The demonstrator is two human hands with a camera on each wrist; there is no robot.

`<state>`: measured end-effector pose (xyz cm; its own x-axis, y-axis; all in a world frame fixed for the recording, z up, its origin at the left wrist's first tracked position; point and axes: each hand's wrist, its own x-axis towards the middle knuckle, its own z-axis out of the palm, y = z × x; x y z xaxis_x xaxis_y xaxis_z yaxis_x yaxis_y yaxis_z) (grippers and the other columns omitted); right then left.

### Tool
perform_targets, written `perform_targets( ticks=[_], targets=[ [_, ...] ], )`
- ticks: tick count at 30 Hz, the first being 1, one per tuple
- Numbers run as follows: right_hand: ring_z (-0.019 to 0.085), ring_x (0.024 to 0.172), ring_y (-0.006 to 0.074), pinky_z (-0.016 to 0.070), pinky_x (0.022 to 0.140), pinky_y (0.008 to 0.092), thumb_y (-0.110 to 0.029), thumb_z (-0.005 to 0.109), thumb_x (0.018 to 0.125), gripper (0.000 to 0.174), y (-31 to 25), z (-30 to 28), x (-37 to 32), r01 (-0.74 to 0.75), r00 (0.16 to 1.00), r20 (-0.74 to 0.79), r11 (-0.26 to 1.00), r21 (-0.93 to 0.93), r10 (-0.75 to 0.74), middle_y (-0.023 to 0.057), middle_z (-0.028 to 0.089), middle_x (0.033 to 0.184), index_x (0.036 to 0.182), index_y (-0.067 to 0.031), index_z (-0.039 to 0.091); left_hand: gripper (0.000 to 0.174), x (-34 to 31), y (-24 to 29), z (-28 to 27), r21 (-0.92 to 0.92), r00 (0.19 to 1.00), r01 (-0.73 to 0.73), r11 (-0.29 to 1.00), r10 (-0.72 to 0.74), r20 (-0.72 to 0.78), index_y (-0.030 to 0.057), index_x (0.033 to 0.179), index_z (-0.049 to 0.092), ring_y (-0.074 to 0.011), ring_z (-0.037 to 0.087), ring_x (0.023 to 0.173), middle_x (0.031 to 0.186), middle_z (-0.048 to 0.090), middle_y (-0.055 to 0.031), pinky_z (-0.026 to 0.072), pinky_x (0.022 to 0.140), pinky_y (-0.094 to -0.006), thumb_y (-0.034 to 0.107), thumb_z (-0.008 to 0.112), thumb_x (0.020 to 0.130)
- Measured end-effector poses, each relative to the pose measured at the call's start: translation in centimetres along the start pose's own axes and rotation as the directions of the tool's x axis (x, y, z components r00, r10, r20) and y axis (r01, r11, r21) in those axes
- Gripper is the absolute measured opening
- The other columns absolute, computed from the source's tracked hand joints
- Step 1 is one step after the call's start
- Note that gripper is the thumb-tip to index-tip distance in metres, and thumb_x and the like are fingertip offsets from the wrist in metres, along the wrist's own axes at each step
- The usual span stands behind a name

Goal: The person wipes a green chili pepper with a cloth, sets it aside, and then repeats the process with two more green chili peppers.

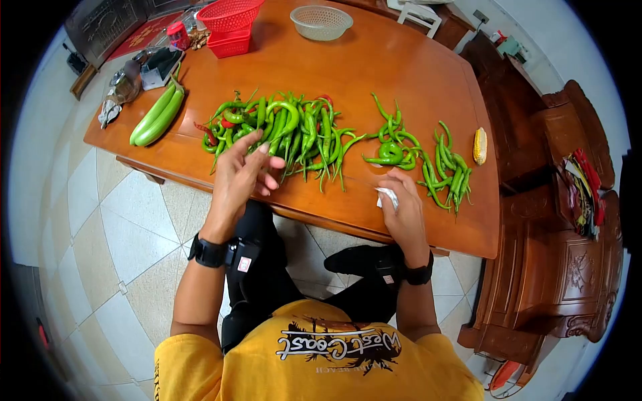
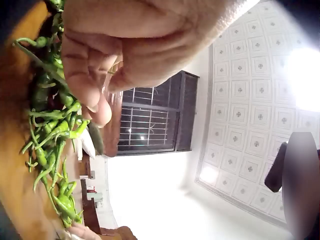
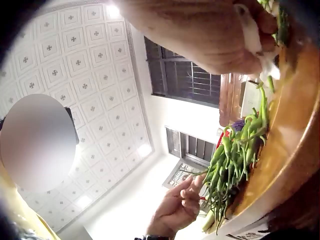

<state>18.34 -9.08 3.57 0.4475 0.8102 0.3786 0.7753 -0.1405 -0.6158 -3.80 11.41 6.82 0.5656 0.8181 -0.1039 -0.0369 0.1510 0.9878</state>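
A large heap of green peppers [image 1: 294, 134], with a few red ones among them, lies on the wooden table. My left hand [image 1: 237, 175] is over the heap's near left edge, palm turned inward, fingers loosely bent; no held pepper can be made out. In the left wrist view, the left hand [image 2: 135, 45] hangs beside the peppers [image 2: 55, 130]. My right hand [image 1: 404, 212] grips a crumpled white tissue [image 1: 386, 196] near the table's front edge. Just beyond it lies a small group of peppers [image 1: 391, 155], with another group [image 1: 447, 172] to its right.
Two pale green eggplants [image 1: 159, 115] lie at the left. Red baskets [image 1: 229, 45] and a pale colander [image 1: 321, 35] stand at the back. A corn cob [image 1: 480, 146] is near the right edge. Carved wooden furniture [image 1: 568, 287] stands on the right.
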Motion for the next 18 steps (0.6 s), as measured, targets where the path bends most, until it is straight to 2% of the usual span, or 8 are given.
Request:
perform_targets(
  ticks=[2,5,6,9,12,15,18],
  targets=[
    [0.06,0.103,0.0404,0.0493,0.086,0.0414,-0.001,0.057,0.088,0.019,0.5,0.6,0.7,0.034,0.999,0.002,0.999,-0.035,-0.033,0.0239,0.054,0.128,0.106,0.0025,0.061,0.051,-0.7,-0.2,-0.1,-0.006,1.0,-0.002,1.0,0.002,-0.007,-0.0066,0.138,0.042,-0.01,0.06,0.052,0.087,0.071,-0.0125,0.0471,0.045,-0.0203,0.023,0.056,0.099],
    [0.059,0.107,0.042,0.0489,0.088,0.0433,-0.001,0.056,0.088,0.019,0.4,1.7,2.0,-0.011,1.0,-0.025,0.999,-0.052,0.01,0.0265,0.051,0.132,0.106,0.0029,0.06,0.042,-1.3,-0.7,-0.4,-0.025,1.0,-0.015,1.0,0.015,0.023,-0.0033,0.132,0.051,-0.0091,0.06,0.052,0.086,0.071,-0.0115,0.0463,0.044,-0.0191,0.022,0.057,0.099],
    [0.058,0.11,0.0427,0.0486,0.089,0.045,0.001,0.055,0.088,0.017,0.5,1.9,2.6,0.014,0.999,-0.035,0.99,-0.137,-0.019,0.0279,0.049,0.136,0.103,0.0042,0.061,0.04,-1.5,-0.9,-0.5,-0.035,0.999,-0.021,0.999,0.022,0.038,-0.003,0.129,0.053,-0.0089,0.06,0.051,0.085,0.071,-0.0114,0.0461,0.044,-0.0189,0.022,0.057,0.099],
    [0.058,0.109,0.0428,0.0486,0.089,0.0458,0.003,0.055,0.086,0.016,1.2,2.2,3.5,-0.049,0.999,0.007,0.975,-0.218,0.051,0.0287,0.049,0.135,0.099,0.0059,0.063,0.035,-2.0,-1.0,-0.4,-0.07,0.998,-0.005,0.998,0.01,0.067,-0.002,0.124,0.058,-0.0085,0.06,0.05,0.084,0.072,-0.0111,0.0457,0.044,-0.0186,0.021,0.058,0.099],
    [0.06,0.105,0.0429,0.0494,0.088,0.0454,0.005,0.055,0.084,0.018,2.1,2.5,3.5,-0.001,0.999,0.034,0.936,-0.352,0.014,0.0283,0.052,0.129,0.098,0.0068,0.066,0.033,-2.4,-1.0,-0.3,-0.087,0.995,0.02,0.996,-0.011,0.102,-0.0035,0.122,0.058,-0.0083,0.059,0.05,0.084,0.071,-0.011,0.046,0.044,-0.0189,0.02,0.059,0.098],
    [0.06,0.103,0.0429,0.0491,0.089,0.0446,0.005,0.056,0.083,0.02,1.8,2.3,3.4,-0.008,1.0,-0.02,0.941,-0.338,0.001,0.0265,0.056,0.121,0.1,0.0068,0.066,0.032,-2.8,-1.3,0.0,-0.107,0.99,0.049,0.993,-0.034,0.134,-0.0046,0.12,0.059,-0.0077,0.059,0.05,0.083,0.071,-0.0104,0.0462,0.045,-0.0189,0.019,0.059,0.098],
    [0.058,0.105,0.0413,0.0483,0.09,0.0423,0.007,0.056,0.082,0.024,1.0,1.9,3.1,-0.075,0.995,-0.079,0.984,-0.164,0.063,0.0238,0.057,0.115,0.104,0.0042,0.067,0.032,-3.0,-1.8,0.4,-0.115,0.981,0.084,0.99,-0.062,0.182,-0.0038,0.12,0.058,-0.0072,0.059,0.052,0.083,0.071,-0.0096,0.0465,0.046,-0.0188,0.02,0.058,0.099]
  ],
)
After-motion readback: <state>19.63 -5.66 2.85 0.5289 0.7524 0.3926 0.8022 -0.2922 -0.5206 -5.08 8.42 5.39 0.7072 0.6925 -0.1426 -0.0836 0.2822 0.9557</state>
